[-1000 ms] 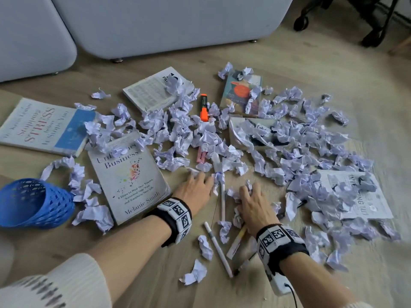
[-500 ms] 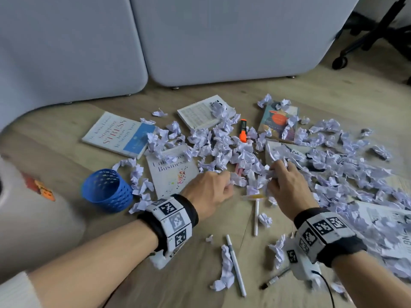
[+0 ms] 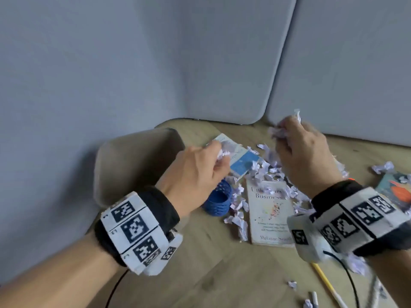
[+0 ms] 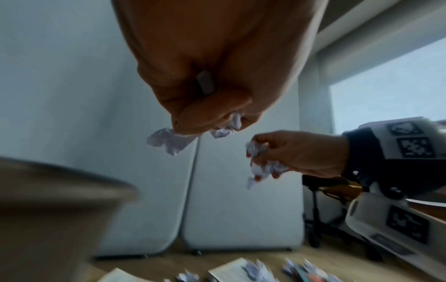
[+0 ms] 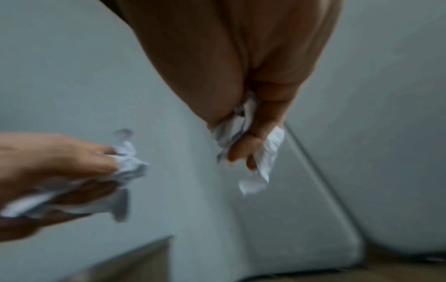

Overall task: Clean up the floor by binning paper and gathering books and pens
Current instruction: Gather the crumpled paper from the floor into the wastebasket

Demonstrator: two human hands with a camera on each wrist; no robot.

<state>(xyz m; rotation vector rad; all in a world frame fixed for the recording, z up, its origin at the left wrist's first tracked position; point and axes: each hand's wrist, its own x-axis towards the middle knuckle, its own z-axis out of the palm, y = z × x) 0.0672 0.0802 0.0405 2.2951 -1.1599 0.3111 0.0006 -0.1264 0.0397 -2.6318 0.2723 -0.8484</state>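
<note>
While both the left hand [image 3: 195,172] and right hand [image 3: 304,156] clutch crumpled white paper scraps [image 4: 260,164] in curled fingers, loose bits could drop short of the tall beige bin [image 3: 135,161].

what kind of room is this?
Probably an office or study space: grey padded partition panels stand on a wood-look floor, an office chair base sits beside a window, and a beige bin stands nearby.

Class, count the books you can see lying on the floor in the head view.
3: a blue-and-white book beyond the blue mesh cup, a white "Business" book in the middle, an orange-and-teal book at the right edge. Others may be hidden.
</note>
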